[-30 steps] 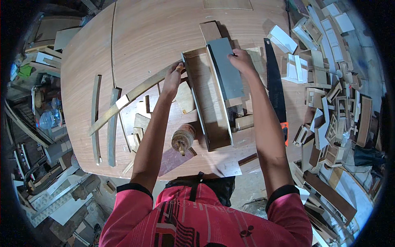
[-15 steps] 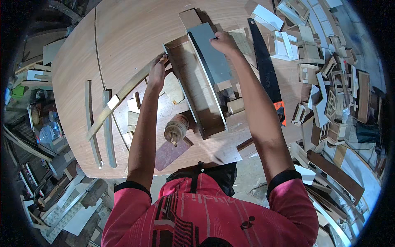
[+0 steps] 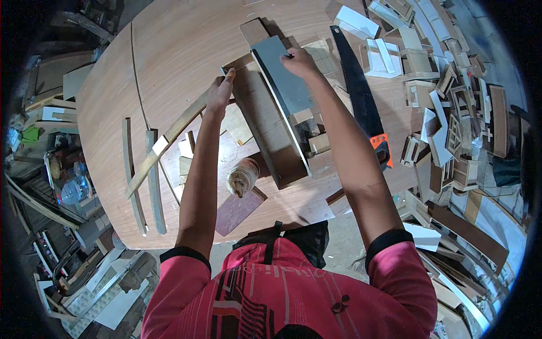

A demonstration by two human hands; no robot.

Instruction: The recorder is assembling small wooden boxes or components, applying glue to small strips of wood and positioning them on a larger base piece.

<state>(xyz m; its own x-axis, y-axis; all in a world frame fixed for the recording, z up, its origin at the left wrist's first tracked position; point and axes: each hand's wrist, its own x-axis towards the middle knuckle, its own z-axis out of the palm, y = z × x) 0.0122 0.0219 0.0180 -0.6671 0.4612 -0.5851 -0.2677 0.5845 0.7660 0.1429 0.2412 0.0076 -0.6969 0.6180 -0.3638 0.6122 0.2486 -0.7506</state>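
Observation:
A long, shallow open wooden box lies slanted on the table. At its far left corner my left hand grips the side wall, the thumb lying over the rim. A flat grey panel runs along the box's right wall. My right hand has its fingers curled at the panel's right edge; the fingertips are partly hidden. Left of the box's near end stands a jar with pale, crusted contents. Beneath my left forearm passes a long wooden strip.
Right of my right forearm lies a handsaw with an orange and black handle. Two narrow strips rest at the table's left. A purplish board is by the near edge. Many small wooden and white pieces crowd the right side.
My left thumb has risen onto the box's rim. The whole view has shifted slightly; the box and panel keep nearly the same place on the table, and my right hand stays at the panel.

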